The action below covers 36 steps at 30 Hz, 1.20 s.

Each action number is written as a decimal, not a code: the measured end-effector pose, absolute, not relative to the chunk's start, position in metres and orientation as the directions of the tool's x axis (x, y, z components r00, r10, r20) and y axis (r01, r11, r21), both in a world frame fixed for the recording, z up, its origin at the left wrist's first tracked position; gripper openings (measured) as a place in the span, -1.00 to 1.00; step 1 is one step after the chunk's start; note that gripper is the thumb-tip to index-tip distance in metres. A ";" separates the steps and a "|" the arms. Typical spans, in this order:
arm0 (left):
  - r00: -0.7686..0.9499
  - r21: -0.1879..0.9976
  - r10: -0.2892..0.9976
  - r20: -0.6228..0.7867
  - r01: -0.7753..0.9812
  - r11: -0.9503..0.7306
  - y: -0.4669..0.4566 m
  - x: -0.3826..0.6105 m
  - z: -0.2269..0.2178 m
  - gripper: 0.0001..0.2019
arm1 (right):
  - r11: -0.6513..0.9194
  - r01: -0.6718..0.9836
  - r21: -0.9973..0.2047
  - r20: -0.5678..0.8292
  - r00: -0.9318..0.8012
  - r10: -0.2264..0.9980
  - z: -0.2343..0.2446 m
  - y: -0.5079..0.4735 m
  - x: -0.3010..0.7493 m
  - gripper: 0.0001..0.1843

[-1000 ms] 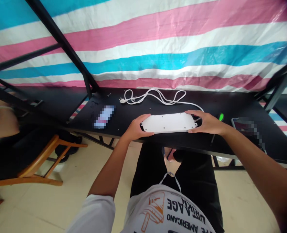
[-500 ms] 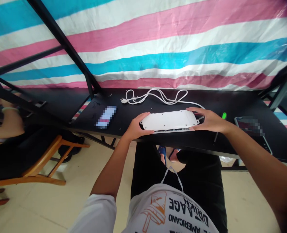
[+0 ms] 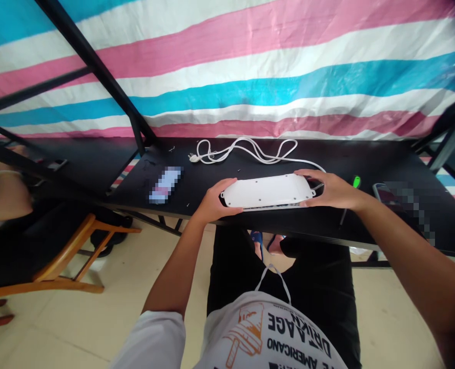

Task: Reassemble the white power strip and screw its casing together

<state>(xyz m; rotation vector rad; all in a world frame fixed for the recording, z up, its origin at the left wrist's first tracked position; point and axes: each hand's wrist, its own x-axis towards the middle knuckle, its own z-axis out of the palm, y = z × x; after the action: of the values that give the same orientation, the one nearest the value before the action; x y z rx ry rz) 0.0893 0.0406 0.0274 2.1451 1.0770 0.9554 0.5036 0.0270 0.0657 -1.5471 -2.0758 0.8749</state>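
"What is this person wearing?"

"A white T-shirt (image 3: 227, 312) with short sleeves. The left sleeve (image 3: 152, 341) shows at the near edge."

"Any print on it?"

"An orange drawing (image 3: 245, 330) and black capital lettering (image 3: 300, 335), seen upside down. 'AMERICANO' can be read. A thin white cord loop (image 3: 266, 268) hangs at the chest."

"And lower down?"

"Black trousers (image 3: 235, 271), and farther off what looks like a blue sandal strap (image 3: 255, 240) on a foot. Both arms are bare from sleeve to left hand (image 3: 212, 202) and right hand (image 3: 329, 190)."
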 end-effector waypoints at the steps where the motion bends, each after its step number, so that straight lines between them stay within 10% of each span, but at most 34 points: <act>1: 0.426 0.725 0.832 0.357 0.434 -0.534 0.041 0.089 0.027 -0.06 | 0.189 0.693 -0.696 -0.041 -0.301 0.953 0.066 0.027 0.503 0.05; 19: 0.475 0.633 0.811 0.343 0.520 -0.573 0.038 0.093 0.030 -0.04 | 0.435 0.799 -0.416 -0.009 -0.482 0.876 0.081 0.040 0.494 0.15; 36: 0.513 0.604 0.798 0.315 0.541 -0.586 0.038 0.094 0.043 -0.08 | 0.387 0.805 -0.450 -0.060 -0.460 0.886 0.088 0.036 0.494 0.09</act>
<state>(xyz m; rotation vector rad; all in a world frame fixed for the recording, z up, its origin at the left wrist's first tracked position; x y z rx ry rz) 0.0939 0.0385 0.0431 2.3259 1.1004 0.8060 0.4940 0.0356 0.0875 -1.5149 -2.4526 0.6315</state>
